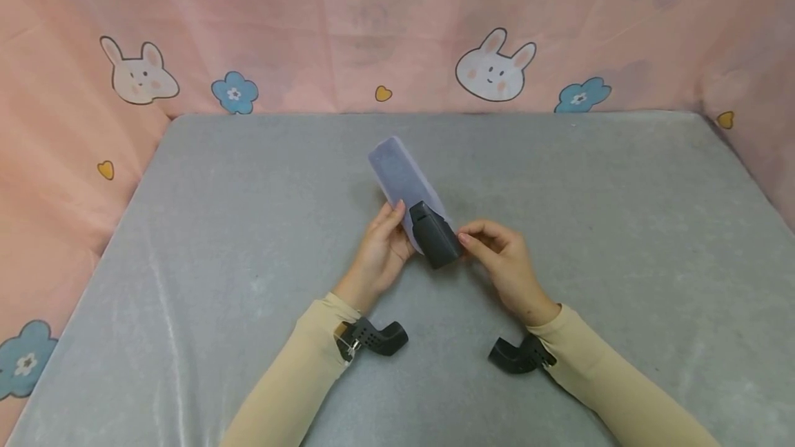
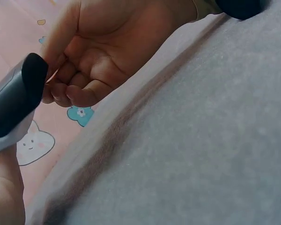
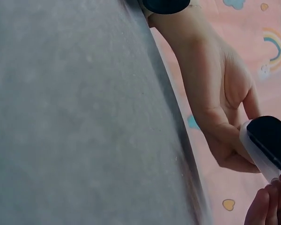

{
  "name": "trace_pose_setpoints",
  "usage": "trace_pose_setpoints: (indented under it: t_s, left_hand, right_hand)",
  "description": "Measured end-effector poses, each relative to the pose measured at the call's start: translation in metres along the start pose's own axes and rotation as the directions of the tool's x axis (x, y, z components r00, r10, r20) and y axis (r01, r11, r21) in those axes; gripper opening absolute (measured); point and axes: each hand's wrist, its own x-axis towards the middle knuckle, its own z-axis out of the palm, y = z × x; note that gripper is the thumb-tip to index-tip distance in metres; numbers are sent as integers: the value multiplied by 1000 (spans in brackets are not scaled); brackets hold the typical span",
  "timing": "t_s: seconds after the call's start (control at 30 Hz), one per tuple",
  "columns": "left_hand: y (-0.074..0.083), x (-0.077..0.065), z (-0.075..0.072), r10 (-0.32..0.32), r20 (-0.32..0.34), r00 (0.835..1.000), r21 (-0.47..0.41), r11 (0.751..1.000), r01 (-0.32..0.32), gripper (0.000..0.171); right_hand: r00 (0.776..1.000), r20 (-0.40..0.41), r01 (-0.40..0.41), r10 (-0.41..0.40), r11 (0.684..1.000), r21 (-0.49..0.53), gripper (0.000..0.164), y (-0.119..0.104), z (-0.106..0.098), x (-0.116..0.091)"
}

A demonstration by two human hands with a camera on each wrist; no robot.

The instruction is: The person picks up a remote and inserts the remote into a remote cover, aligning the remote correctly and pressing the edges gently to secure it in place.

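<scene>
Grey surface, pink bunny cloth behind, both hands clamped on dark remote half hidden in translucent sleeve, left hand, right hand.

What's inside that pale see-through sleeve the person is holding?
A dark remote-like device sticks out of the translucent sleeve at the near end, between the left hand and right hand. How far it reaches inside is hidden.

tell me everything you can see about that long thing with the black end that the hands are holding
The long flat case looks like frosted, pale lavender plastic with rounded corners, and a black cap-like end sits at its near end. It lies slanted over the grey table, the pale end pointing away. The left hand grips it from the left by the black end; the right hand has its fingertips at that end's right side. What it contains cannot be told.
</scene>
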Motion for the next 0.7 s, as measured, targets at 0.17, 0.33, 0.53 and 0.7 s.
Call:
trace_pose_setpoints:
  t_s: [0.17,0.33,0.53,0.7]
  left_hand:
    - [0,0,-1,-39,22,999,-6,999,39,30]
    - [0,-1,-2,-70,80,994,-5,997,71,25]
    - [0,-3,-2,-106,129,986,-49,992,113,30]
    - [-2,-4,-2,-129,165,978,-33,990,137,32]
  right_hand:
    - [999,-35,15,-16,999,-40,8,1,-2,1]
    - [999,-42,31,-34,997,-75,10,0,-3,0]
    - [999,-22,42,-46,985,-166,12,-3,-2,-1]
    - [1000,-24,16,-20,985,-175,14,-3,-1,-2]
